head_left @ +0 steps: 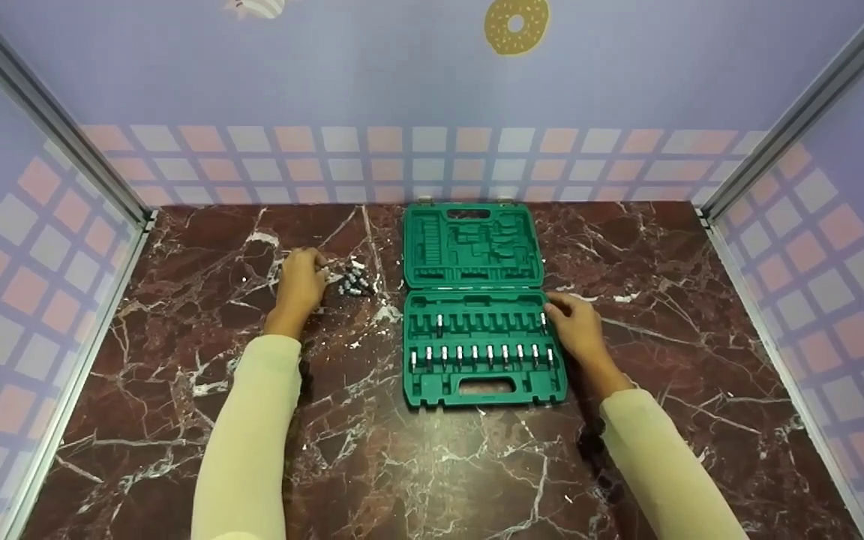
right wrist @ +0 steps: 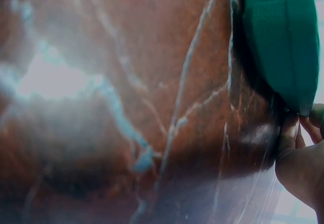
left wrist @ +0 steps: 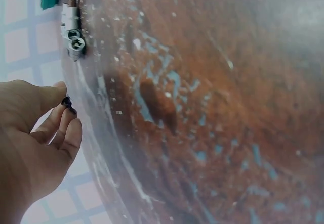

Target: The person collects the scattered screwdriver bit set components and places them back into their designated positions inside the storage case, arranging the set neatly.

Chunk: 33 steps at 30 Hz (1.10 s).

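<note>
A green plastic tool case [head_left: 484, 377] lies unfolded on the dark marbled table. Socket bits [head_left: 475, 355] stand in a row in its front half, with two more in the row behind. To the left of the case, my left hand [head_left: 301, 283] pinches a small dark bit [left wrist: 69, 104] between thumb and fingertips. This hand is beside a heap of loose metal bits [head_left: 355, 279]. At the case's right edge, my right hand [head_left: 576, 324] grips the rim near the hinge, its fingertips next to the rightmost bit of the back row.
The case's lid [head_left: 473, 244], with moulded recesses, lies back toward the rear wall [head_left: 432, 82]. Walls with metal corner strips [head_left: 769, 112] enclose the table [head_left: 477, 472] at the back and both sides.
</note>
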### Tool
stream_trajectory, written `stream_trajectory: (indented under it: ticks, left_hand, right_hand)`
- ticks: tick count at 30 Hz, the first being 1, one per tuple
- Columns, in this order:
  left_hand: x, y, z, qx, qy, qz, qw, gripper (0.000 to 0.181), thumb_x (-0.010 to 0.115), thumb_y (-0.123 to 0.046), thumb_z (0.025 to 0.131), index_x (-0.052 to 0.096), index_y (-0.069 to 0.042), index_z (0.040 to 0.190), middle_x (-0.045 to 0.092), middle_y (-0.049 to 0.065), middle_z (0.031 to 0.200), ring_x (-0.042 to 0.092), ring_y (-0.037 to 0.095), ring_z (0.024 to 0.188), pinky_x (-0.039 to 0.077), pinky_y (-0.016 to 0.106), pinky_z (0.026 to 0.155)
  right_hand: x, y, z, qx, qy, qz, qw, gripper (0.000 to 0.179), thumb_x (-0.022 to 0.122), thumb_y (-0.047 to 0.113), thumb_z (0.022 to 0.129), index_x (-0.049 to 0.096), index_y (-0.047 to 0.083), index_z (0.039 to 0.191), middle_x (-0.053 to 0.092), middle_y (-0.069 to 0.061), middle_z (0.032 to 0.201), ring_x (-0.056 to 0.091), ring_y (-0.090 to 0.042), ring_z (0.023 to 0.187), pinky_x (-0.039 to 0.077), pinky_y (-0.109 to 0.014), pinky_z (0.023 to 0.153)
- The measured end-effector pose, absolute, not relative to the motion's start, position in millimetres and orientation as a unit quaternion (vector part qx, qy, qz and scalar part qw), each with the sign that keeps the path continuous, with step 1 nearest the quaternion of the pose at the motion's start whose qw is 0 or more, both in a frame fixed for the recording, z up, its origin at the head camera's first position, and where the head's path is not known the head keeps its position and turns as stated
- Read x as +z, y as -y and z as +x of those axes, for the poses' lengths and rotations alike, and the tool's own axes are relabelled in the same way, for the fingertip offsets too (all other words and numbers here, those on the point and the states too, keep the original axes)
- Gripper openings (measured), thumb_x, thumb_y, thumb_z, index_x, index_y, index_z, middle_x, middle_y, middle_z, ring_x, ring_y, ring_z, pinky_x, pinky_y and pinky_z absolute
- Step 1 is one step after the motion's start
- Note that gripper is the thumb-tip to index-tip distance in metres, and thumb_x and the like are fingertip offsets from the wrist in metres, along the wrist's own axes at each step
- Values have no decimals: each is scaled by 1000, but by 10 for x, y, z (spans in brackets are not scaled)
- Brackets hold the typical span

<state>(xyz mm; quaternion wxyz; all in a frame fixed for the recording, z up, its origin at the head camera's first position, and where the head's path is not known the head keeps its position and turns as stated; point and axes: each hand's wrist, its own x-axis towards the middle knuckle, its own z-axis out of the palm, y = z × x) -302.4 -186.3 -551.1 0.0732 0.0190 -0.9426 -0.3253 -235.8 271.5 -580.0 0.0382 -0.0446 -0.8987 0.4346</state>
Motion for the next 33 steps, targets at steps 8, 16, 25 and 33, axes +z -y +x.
stream_trajectory:
  ticks: [8, 16, 25, 33]
  left_hand:
    - [-5294, 1740, -2930, -366, 927, -3, 76, 10, 71, 4, 90, 68, 7, 100, 71, 25, 99, 67, 39, 95, 55, 48, 90]
    - [-5124, 1624, -2738, -387, 920, -26, 62, 11, 73, 3, 90, 69, 6, 100, 72, 22, 95, 68, 34, 90, 56, 44, 86]
    - [-4989, 1471, -2572, -396, 915, -51, 49, 15, 74, 2, 90, 71, 6, 104, 73, 20, 96, 69, 33, 88, 55, 45, 92]
    - [-4952, 1236, -2423, -418, 904, -81, 51, 14, 76, 2, 88, 72, 4, 102, 74, 18, 93, 70, 30, 84, 60, 40, 81]
  right_hand:
    - [-5788, -2742, -2369, 435, 898, -52, 30, 32, 64, 16, 103, 69, 1, 131, 68, -22, 133, 63, -37, 122, 49, -51, 104]
    - [-5777, -2729, -2360, 439, 897, -47, 31, 32, 64, 15, 103, 69, 1, 131, 68, -23, 132, 63, -38, 122, 49, -51, 104]
    - [-5784, -2717, -2376, 437, 898, -44, 36, 32, 64, 12, 102, 68, -1, 131, 66, -24, 134, 62, -39, 124, 48, -52, 106]
    - [-5783, -2725, -2364, 443, 895, -52, 27, 33, 64, 15, 103, 69, 1, 132, 67, -22, 134, 62, -37, 124, 49, -51, 105]
